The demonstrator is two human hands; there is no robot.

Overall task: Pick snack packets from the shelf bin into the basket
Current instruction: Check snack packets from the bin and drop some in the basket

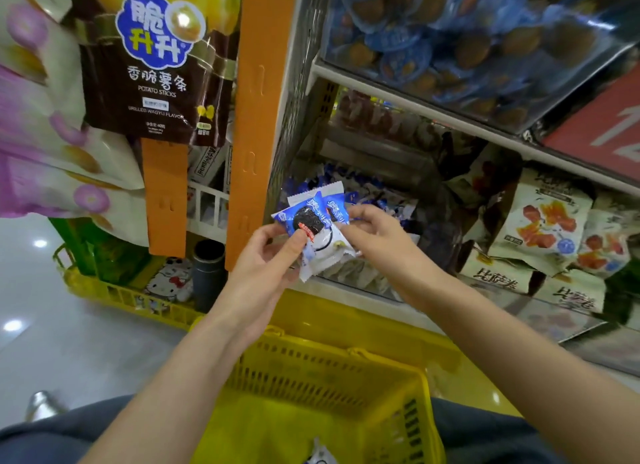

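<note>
My left hand (268, 252) pinches a blue-and-white snack packet (308, 223) with a dark round cookie printed on it. Behind it my right hand (375, 233) grips a second blue-and-white packet (335, 202). Both packets are held together in front of the shelf bin (381, 193), which holds several more of the same blue packets. Below my arms sits the yellow plastic basket (332, 370). One packet (320, 455) lies in it at the bottom edge of the view.
An orange shelf post (254, 124) stands left of the bin, with a brown potato-sticks bag (156, 65) hanging beside it. Cream packets with red-orange prints (540, 221) fill the bin to the right. Blue cups (450, 31) fill the shelf above. A yellow crate (131, 294) sits on the floor.
</note>
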